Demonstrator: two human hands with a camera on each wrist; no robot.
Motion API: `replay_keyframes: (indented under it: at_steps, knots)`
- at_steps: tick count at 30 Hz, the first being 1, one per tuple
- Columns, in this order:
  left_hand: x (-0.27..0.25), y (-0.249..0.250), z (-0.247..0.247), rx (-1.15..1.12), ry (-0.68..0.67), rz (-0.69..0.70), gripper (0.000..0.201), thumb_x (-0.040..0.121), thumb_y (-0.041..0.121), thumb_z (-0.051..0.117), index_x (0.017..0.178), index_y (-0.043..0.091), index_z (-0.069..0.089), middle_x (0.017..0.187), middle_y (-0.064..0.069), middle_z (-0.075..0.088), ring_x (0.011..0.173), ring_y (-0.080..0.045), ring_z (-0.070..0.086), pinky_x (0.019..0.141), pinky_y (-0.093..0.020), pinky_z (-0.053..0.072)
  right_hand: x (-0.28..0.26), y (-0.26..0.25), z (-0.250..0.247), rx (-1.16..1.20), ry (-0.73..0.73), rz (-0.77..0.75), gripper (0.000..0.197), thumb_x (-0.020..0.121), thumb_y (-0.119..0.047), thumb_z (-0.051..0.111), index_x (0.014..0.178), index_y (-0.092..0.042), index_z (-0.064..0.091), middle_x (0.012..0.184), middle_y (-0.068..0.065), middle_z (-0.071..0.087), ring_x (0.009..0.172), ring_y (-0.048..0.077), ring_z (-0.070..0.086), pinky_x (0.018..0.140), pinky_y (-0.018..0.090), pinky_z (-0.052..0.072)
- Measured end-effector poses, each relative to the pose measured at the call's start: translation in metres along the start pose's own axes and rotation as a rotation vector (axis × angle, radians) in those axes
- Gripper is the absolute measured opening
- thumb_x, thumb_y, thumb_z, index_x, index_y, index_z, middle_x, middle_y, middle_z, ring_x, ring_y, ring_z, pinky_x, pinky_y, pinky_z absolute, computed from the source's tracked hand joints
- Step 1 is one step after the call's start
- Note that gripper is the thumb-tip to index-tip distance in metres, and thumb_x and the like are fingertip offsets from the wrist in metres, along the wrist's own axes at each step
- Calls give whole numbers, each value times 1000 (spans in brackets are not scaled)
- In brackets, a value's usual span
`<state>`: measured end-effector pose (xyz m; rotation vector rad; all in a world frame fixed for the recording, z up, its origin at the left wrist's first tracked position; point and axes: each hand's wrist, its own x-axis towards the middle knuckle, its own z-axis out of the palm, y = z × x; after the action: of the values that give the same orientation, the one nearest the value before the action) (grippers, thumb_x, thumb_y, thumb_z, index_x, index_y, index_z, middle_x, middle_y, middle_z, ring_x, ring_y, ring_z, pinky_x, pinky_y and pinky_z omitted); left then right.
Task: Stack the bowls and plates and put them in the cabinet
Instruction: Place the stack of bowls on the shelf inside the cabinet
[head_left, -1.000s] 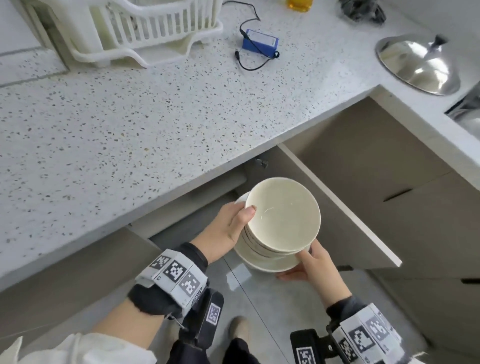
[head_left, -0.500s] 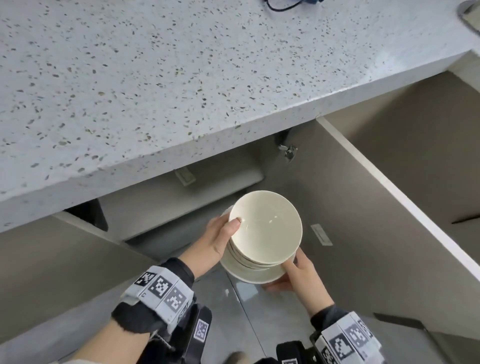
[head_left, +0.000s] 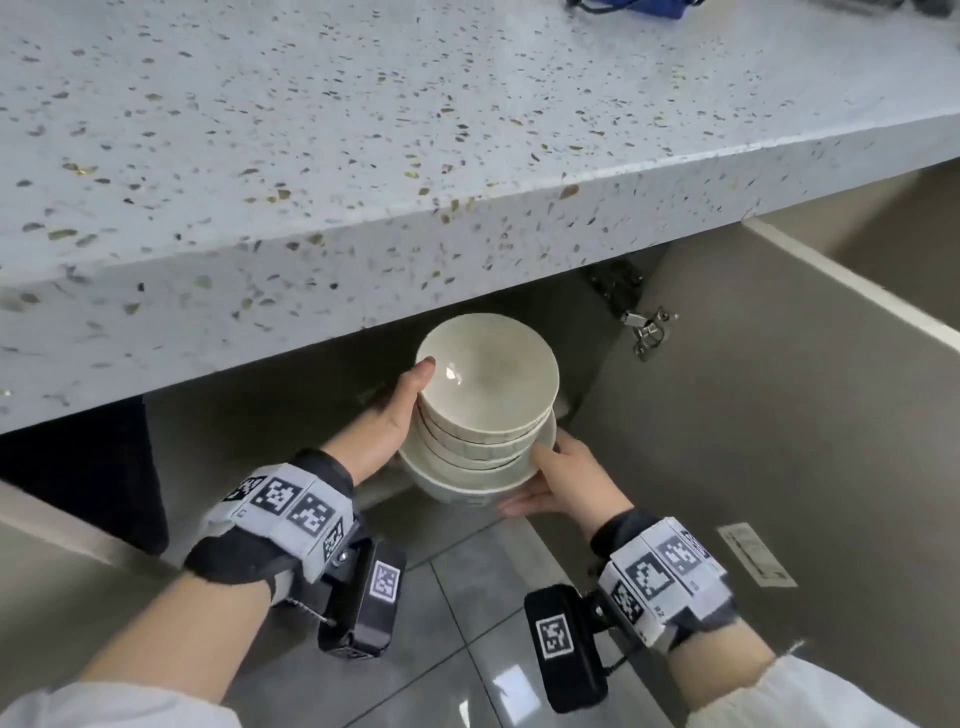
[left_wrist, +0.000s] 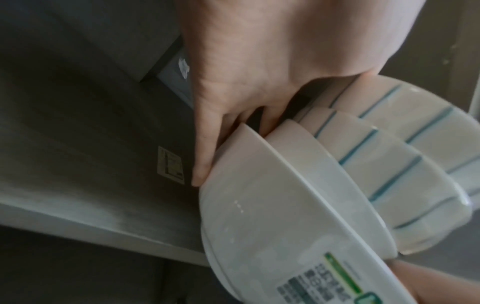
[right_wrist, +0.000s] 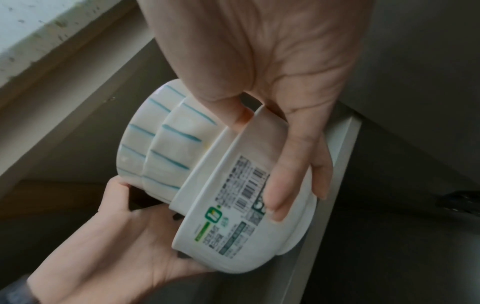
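Observation:
A stack of white bowls (head_left: 483, 410) hangs at the mouth of the open cabinet (head_left: 291, 395), just under the countertop edge. The upper bowls carry blue stripes (right_wrist: 161, 148); the bottom bowl (right_wrist: 233, 216) bears a printed label. My left hand (head_left: 400, 410) grips the stack's left side, thumb on the top rim. In the left wrist view the fingers of my left hand (left_wrist: 207, 144) curl round the lower bowl's rim (left_wrist: 259, 144). My right hand (head_left: 561, 483) holds the right side from below, thumb on the rim. Its fingers (right_wrist: 293, 164) wrap under the labelled bowl.
The speckled countertop (head_left: 363, 156) overhangs the cabinet opening. The open door (head_left: 779, 441) stands at the right, with its hinge (head_left: 647, 327) near the stack. A second door panel (head_left: 67, 545) is at the left. Grey floor tiles (head_left: 467, 623) lie below.
Both hands have carried the bowl stack forward and under the countertop edge, into the cabinet opening. The view has dropped lower and closer to the cabinet.

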<state>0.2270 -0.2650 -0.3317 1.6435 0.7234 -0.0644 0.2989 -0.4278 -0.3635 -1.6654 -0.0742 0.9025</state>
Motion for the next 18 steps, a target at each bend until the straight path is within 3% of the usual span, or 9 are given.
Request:
replay_keyframes:
  at_steps: [3, 5, 7, 10, 13, 16, 18]
  knots:
    - [16, -3, 0, -31, 26, -7, 78, 77, 68, 34, 136, 17, 36, 118, -12, 44, 105, -24, 45, 101, -49, 44, 20, -3, 3, 26, -16, 5, 30, 95, -14, 39, 120, 1, 47, 72, 19, 63, 42, 19, 64, 48, 28, 58]
    - [28, -10, 0, -45, 33, 22, 72, 82, 65, 33, 135, 16, 37, 111, -9, 43, 101, -21, 44, 99, -46, 45, 32, -1, 6, 23, -21, 1, 29, 94, -15, 40, 117, 1, 49, 72, 21, 63, 41, 20, 64, 48, 28, 58]
    - [38, -18, -1, -46, 50, 46, 63, 87, 58, 31, 135, 17, 38, 116, -11, 46, 101, -21, 43, 99, -44, 44, 44, 3, 9, 22, -29, -6, 31, 94, -15, 42, 118, 3, 50, 76, 26, 63, 42, 21, 64, 49, 28, 58]
    - [46, -27, -2, -47, 67, 74, 62, 87, 57, 31, 136, 19, 37, 136, -16, 45, 106, -22, 44, 99, -42, 42, 58, 9, 12, 35, -35, -18, 33, 93, -14, 45, 119, 5, 50, 75, 27, 62, 41, 21, 65, 49, 28, 59]
    - [50, -31, -1, -68, 85, 112, 63, 86, 58, 32, 139, 22, 34, 145, -15, 37, 126, -28, 41, 102, -43, 39, 65, 9, 12, 64, -40, -40, 26, 92, -11, 45, 114, 2, 48, 76, 26, 62, 44, 25, 66, 51, 29, 59]
    - [57, -37, 1, -115, 112, 196, 61, 86, 57, 35, 139, 27, 34, 147, -3, 34, 133, -20, 33, 109, -38, 29, 69, 9, 12, 99, -36, -67, 24, 92, -6, 43, 116, -2, 45, 96, 30, 61, 62, 33, 64, 52, 29, 59]
    - [59, -43, 6, -118, 120, 257, 60, 85, 59, 38, 137, 31, 34, 141, 6, 35, 130, -13, 33, 106, -32, 26, 73, 10, 15, 147, -13, -87, 30, 92, -6, 43, 122, -2, 43, 117, 33, 56, 67, 34, 62, 47, 28, 59]
